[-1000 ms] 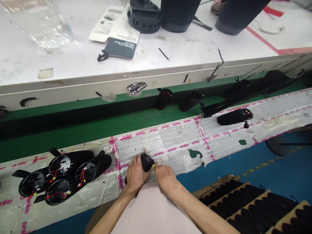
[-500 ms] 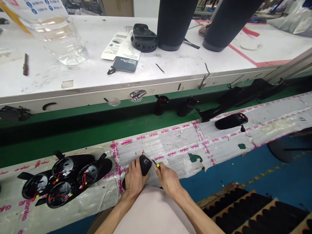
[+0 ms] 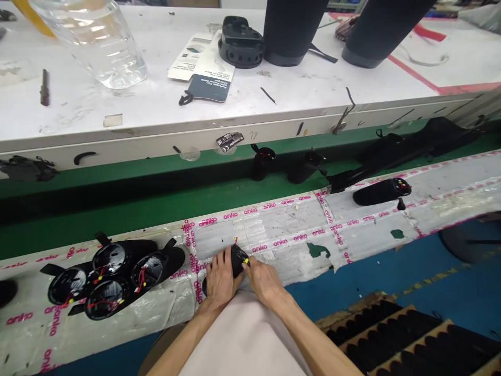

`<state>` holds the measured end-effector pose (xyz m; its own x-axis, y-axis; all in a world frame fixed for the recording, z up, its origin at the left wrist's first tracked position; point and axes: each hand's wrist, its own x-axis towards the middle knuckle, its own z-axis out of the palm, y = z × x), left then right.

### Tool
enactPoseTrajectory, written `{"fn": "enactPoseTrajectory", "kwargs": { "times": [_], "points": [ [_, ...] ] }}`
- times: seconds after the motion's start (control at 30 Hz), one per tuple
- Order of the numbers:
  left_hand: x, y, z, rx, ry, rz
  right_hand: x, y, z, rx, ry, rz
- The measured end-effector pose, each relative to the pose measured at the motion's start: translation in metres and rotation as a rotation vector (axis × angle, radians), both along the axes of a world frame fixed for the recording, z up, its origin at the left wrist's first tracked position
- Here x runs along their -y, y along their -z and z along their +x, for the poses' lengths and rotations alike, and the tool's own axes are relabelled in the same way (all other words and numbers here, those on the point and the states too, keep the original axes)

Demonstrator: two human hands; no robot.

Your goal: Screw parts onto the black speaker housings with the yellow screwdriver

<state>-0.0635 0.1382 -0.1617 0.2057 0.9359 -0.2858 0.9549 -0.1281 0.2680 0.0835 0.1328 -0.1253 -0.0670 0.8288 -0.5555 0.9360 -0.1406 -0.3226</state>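
Observation:
My left hand [image 3: 221,278] is wrapped round a black fabric-covered cylinder [image 3: 237,260], which lies on the covered ledge close to my body. Small red and yellow wires stick up from its far side. In my right hand [image 3: 266,281] is a small dark tool with a yellow part [image 3: 246,261], its tip against the cylinder's end. My fingers hide most of the tool, so its kind is unclear. To the left, several black cylinders [image 3: 109,259] stand grouped, red and yellow wires showing in their open ends.
Another black cylinder [image 3: 381,191] lies farther right on the taped ledge [image 3: 289,224]. Beyond is a white workbench [image 3: 156,112] with a water bottle [image 3: 117,52], printed cards [image 3: 209,87] and tall black cylinders [image 3: 291,36]. Two cylinders stand on the green surface below. Trays of dark parts [image 3: 415,339] sit lower right.
My right hand has moved left and the tool now meets the cylinder's end; before, it was held apart. My left hand keeps its grip. The view has shifted slightly.

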Motion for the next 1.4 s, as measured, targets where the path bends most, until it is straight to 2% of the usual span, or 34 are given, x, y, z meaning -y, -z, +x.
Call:
{"fn": "enactPoseTrajectory", "kwargs": {
  "times": [0.37, 0.67, 0.83, 1.07, 1.27, 1.4],
  "points": [
    [0.0, 0.002, 0.002, -0.006, -0.02, -0.011, -0.005, -0.003, -0.004, 0.013, -0.023, -0.026],
    [-0.001, 0.002, 0.002, 0.01, -0.028, -0.035, -0.001, 0.004, -0.002, 0.012, -0.048, -0.007],
    [-0.002, 0.001, 0.004, 0.031, -0.044, -0.052, -0.003, 0.003, -0.003, 0.032, -0.066, -0.02],
    [-0.009, -0.002, -0.002, 0.136, -0.103, -0.088, -0.008, 0.001, -0.011, 0.131, -0.062, -0.076],
    [-0.022, -0.003, -0.018, 0.26, -0.094, -0.221, -0.012, 0.001, -0.014, 0.171, -0.07, -0.104],
    [-0.022, -0.002, -0.015, 0.262, -0.128, -0.239, -0.013, 0.0, -0.016, 0.208, -0.086, -0.125]
  ]
}}
